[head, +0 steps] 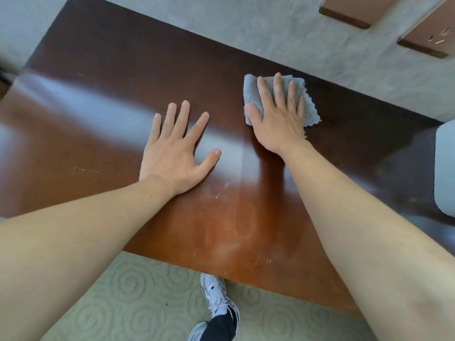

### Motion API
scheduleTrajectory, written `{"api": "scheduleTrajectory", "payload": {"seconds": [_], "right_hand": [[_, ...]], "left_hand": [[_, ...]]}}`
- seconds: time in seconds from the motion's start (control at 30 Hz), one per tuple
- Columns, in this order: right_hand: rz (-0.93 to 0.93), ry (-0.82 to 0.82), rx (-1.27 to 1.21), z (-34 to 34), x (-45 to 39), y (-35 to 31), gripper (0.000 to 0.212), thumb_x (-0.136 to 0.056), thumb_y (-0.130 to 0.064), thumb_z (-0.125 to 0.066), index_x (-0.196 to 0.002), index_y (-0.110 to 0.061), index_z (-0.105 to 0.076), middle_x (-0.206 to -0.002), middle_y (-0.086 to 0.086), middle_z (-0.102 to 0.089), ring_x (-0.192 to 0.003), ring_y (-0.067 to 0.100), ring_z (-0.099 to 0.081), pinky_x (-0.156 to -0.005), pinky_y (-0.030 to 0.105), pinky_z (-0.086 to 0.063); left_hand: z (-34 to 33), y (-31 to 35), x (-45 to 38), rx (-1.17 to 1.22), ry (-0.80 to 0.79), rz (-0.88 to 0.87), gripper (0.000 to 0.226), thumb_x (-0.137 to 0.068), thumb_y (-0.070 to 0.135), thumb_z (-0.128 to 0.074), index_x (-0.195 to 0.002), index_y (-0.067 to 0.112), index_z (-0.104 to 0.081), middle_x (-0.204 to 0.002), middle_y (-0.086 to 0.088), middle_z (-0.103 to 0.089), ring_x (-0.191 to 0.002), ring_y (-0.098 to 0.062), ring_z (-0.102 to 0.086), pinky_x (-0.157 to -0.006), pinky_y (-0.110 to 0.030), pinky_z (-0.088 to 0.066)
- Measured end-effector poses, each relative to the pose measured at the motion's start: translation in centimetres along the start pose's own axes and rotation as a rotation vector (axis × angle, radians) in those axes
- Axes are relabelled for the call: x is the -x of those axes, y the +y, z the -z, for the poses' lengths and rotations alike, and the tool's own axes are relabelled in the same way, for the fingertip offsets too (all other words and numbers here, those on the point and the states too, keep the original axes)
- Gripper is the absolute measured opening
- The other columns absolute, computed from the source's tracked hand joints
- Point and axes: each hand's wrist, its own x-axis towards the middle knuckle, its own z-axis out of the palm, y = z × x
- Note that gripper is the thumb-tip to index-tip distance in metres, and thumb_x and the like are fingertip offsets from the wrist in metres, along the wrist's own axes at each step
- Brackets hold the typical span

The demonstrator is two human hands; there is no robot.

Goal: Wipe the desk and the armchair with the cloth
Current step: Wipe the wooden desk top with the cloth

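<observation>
A glossy reddish-brown wooden desk [103,99] fills most of the view. A folded grey cloth [309,107] lies on it toward the far right, near the wall. My right hand [278,114] lies flat on the cloth with straight fingers, pressing it onto the desk top. My left hand [174,148] rests palm-down on the bare wood beside it, fingers spread, holding nothing. Faint scratches and smears show on the wood near the front edge.
A grey wall [270,28] runs behind the desk with two copper socket plates [428,33] at upper right. A pale grey padded object [444,168] sits at the desk's right end. Patterned carpet [128,291] and my sneakers [216,294] lie below the front edge.
</observation>
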Motion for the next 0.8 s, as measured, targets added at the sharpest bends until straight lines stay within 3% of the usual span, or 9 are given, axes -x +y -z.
{"api": "scheduleTrajectory", "payload": {"seconds": [0.23, 0.4, 0.57, 0.8], "right_hand": [[0.026, -0.004, -0.006, -0.3, 2.9, -0.4, 0.066, -0.101, -0.057, -0.019, -0.158, -0.033, 0.002, -0.167, 0.005, 0.012, -0.152, 0.031, 0.017, -0.122, 0.051, 0.008], [0.041, -0.007, -0.008, -2.5, 12.8, -1.5, 0.068, -0.099, -0.061, -0.018, -0.159, -0.033, 0.001, -0.168, 0.002, 0.010, -0.152, 0.028, 0.018, -0.123, 0.051, 0.006], [0.054, 0.007, -0.014, -5.3, 23.2, -3.9, 0.070, -0.099, -0.062, -0.022, -0.159, -0.030, -0.008, -0.168, 0.006, 0.001, -0.153, 0.031, 0.010, -0.121, 0.057, -0.004], [0.111, 0.004, 0.014, -4.9, 18.9, -3.8, 0.074, -0.094, -0.072, -0.022, -0.158, -0.038, -0.005, -0.168, 0.000, 0.002, -0.153, 0.028, 0.014, -0.122, 0.056, 0.003]], "left_hand": [[-0.1, 0.1, 0.0, -0.035, -0.004, -0.005, 0.078, -0.093, 0.073, -0.017, -0.162, 0.036, -0.008, -0.171, -0.007, -0.003, -0.157, -0.028, 0.004, -0.127, -0.049, -0.002], [-0.2, -0.1, 0.0, -0.051, -0.008, -0.002, 0.080, -0.092, 0.076, -0.012, -0.162, 0.037, -0.004, -0.171, -0.006, 0.000, -0.157, -0.028, 0.005, -0.126, -0.053, -0.001], [-0.4, -0.2, -0.1, -0.086, -0.012, 0.021, 0.079, -0.092, 0.078, -0.011, -0.160, 0.040, -0.002, -0.171, -0.003, 0.001, -0.157, -0.026, 0.005, -0.120, -0.068, 0.000], [-0.2, -0.1, -0.2, -0.064, -0.003, 0.026, 0.079, -0.092, 0.076, -0.014, -0.161, 0.039, -0.005, -0.171, -0.002, 0.000, -0.157, -0.025, 0.004, -0.118, -0.071, -0.003]]}}
